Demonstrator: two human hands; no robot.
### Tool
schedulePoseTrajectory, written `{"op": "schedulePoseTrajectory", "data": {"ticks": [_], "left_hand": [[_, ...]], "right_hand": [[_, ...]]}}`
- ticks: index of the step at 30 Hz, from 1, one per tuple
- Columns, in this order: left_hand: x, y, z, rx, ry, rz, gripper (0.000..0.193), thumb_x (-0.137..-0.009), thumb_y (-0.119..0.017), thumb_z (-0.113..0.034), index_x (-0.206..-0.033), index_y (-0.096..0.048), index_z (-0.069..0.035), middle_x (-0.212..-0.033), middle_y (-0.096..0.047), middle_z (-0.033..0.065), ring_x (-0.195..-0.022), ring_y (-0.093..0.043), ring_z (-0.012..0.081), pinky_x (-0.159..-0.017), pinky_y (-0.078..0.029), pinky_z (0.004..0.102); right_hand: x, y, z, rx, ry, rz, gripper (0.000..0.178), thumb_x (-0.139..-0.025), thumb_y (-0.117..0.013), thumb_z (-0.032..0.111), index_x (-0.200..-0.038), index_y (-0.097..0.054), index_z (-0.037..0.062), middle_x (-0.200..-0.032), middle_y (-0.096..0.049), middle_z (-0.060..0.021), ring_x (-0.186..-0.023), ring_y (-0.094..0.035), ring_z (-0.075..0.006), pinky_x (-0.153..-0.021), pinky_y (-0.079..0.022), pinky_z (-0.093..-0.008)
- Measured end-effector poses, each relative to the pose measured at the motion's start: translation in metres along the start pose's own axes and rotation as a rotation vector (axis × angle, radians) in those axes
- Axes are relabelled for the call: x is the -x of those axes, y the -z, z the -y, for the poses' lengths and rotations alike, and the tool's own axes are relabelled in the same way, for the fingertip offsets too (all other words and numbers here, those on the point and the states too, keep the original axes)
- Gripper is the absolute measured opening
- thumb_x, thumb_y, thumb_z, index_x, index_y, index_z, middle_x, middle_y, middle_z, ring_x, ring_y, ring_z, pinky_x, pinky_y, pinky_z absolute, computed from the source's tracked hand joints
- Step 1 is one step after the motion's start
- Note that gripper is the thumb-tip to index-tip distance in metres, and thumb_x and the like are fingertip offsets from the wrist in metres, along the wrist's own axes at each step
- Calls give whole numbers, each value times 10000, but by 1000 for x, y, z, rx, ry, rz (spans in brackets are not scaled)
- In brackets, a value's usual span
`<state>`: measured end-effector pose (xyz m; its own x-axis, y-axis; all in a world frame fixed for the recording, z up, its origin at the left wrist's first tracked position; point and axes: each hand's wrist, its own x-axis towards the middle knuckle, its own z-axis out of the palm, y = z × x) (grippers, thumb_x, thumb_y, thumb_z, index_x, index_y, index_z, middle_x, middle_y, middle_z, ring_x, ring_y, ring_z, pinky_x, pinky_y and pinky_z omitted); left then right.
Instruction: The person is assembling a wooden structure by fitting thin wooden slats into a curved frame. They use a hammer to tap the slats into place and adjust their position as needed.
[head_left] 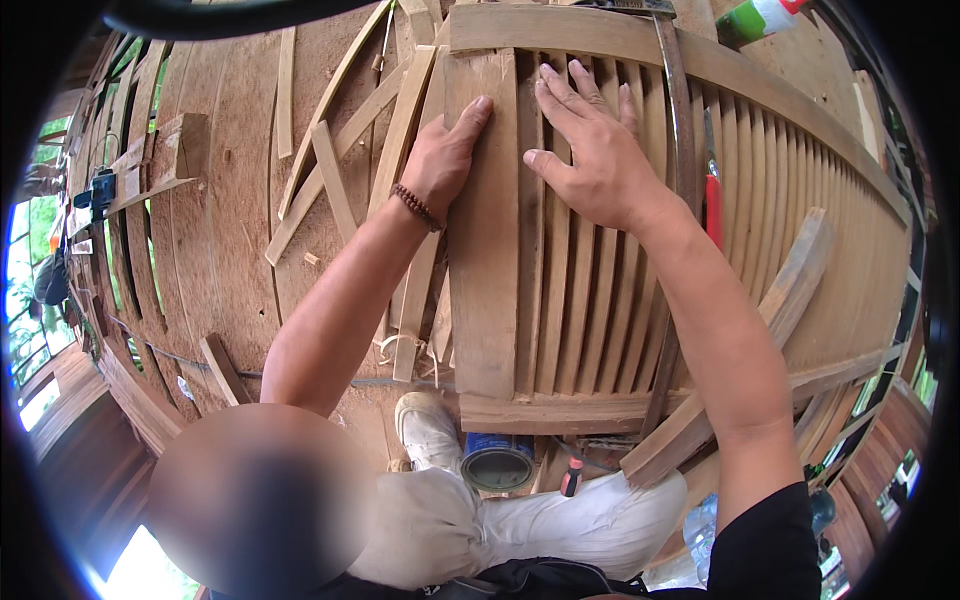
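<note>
In front of me lies a wooden louvered panel (482, 300), a frame with a row of narrow slats. My left hand (445, 155), with a beaded bracelet at its wrist, grips the panel's left edge. Its thumb rests on top of the wide side board, and the other fingers are hidden by the edge. Resting on the slats near the top rail, my right hand (600, 150) has its fingers spread and holds nothing. A long metal bar clamp (678, 120) runs across the panel just right of that hand. Beyond the bar, a red-handled tool (714, 210) lies on the slats.
Loose wooden strips (335, 180) lie scattered left of the panel. A curved wooden piece (800, 265) rests over its right part. Below the front rail are a blue can (497, 465) and a pink-and-black handle (571, 478). A green-and-white bottle (752, 20) lies at the far right.
</note>
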<state>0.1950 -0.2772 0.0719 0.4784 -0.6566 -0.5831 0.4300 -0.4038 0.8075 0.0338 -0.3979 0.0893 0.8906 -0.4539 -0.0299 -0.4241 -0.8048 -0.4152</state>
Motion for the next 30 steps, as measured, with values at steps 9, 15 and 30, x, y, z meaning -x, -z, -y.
{"op": "schedulePoseTrajectory", "data": {"ticks": [9, 15, 30], "left_hand": [[-9, 6, 14, -9, -31, 30, 502, -1018, -646, -465, -1167, -684, 13, -997, -739, 95, -822, -697, 146, -729, -575, 297], [-9, 5, 12, -104, -54, -32, 491, -1009, -659, -463, -1151, -704, 4, -973, -750, 76, -769, -706, 133, -674, -569, 279], [-4, 8, 5, -64, -39, 67, 567, -919, -775, -454, -1163, -676, 48, -1017, -749, 134, -833, -733, 173, -733, -597, 305]], "right_hand": [[-3, 0, 5, 22, -31, 29, 745, -953, -589, 360, -1573, -376, 6, -1674, -317, -142, -1589, -167, -307, -1270, -12, -582], [-3, -1, 1, -11, -16, 13, 687, -961, -585, 328, -1557, -422, 27, -1669, -340, -107, -1585, -180, -308, -1275, -25, -560], [-9, 21, -13, 135, 79, 174, 719, -931, -548, 297, -1589, -376, 64, -1713, -241, -50, -1596, -123, -312, -1278, -20, -576]]}}
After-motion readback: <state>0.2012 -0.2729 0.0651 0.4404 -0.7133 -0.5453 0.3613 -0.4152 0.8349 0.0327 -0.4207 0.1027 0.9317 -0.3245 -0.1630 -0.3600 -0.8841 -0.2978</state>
